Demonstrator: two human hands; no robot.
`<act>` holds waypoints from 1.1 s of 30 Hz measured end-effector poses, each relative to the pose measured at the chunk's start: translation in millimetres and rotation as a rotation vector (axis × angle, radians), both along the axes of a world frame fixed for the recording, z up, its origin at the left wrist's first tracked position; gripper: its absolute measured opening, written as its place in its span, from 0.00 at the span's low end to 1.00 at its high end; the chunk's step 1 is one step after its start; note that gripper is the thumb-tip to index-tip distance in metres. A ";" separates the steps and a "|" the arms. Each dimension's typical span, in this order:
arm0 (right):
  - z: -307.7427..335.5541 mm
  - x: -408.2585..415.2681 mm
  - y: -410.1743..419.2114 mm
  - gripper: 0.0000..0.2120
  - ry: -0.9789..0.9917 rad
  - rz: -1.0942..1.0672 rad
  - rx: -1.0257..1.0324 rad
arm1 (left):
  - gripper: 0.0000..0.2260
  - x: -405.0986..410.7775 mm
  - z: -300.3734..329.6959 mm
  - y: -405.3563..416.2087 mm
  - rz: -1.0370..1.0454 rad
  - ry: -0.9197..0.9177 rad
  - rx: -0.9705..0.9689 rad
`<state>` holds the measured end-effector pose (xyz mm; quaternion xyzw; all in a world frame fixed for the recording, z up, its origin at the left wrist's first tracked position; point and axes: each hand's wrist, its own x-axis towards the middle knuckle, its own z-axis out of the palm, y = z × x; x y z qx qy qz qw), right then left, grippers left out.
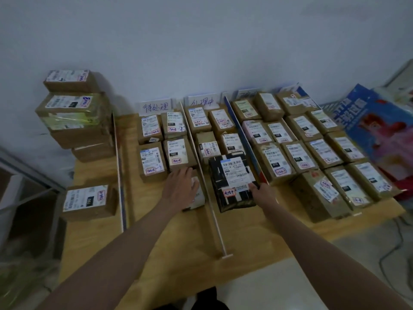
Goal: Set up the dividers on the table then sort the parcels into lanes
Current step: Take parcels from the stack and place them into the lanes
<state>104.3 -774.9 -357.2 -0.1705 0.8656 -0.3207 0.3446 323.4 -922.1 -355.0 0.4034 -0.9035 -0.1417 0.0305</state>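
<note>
A pale wooden table fills the middle of the frame, cut into lanes by thin upright dividers: a white one running down the centre, another at centre left, and a blue-edged one right of centre. Brown cardboard parcels with white printed labels sit in rows between them, packed most densely at the right. A leaning stack of parcels rises at the upper left, with one single parcel below it near the table's left edge. Handwritten paper signs stand against the grey wall at the back, and a blue printed board leans at the far right. The left hand reaches in from below, palm down with fingers relaxed and spread, resting on a mostly hidden light parcel just left of the central divider. The right hand pinches the lower right corner of a black taped parcel lying just right of that divider, in the middle lane.
</note>
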 end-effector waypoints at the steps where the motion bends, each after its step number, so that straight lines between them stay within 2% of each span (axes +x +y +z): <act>1: -4.9 -5.0 1.6 0.12 0.008 0.014 0.015 | 0.21 -4.3 -3.2 3.8 0.008 -0.001 0.003; 6: -32.9 -25.3 1.7 0.10 0.007 0.076 0.052 | 0.22 -16.5 -24.2 14.3 0.053 -0.050 0.021; 9: -54.0 -30.4 -1.2 0.08 -0.073 0.109 0.054 | 0.23 -18.9 -34.9 16.0 0.090 -0.099 0.027; 13: -77.2 -31.6 -8.7 0.10 -0.129 0.140 0.049 | 0.23 -18.8 -42.3 11.3 0.117 -0.147 0.017; 26: -98.9 -39.0 -41.8 0.12 -0.087 0.234 0.072 | 0.21 -16.1 -42.9 -1.4 0.173 -0.164 0.020; 30: -84.7 -38.8 -46.3 0.15 -0.004 0.332 0.141 | 0.20 -19.3 -33.5 -3.6 0.177 -0.168 0.013; 33: -62.2 -38.5 -54.4 0.20 0.213 0.421 0.138 | 0.22 -19.6 -21.1 -11.9 0.190 -0.195 0.003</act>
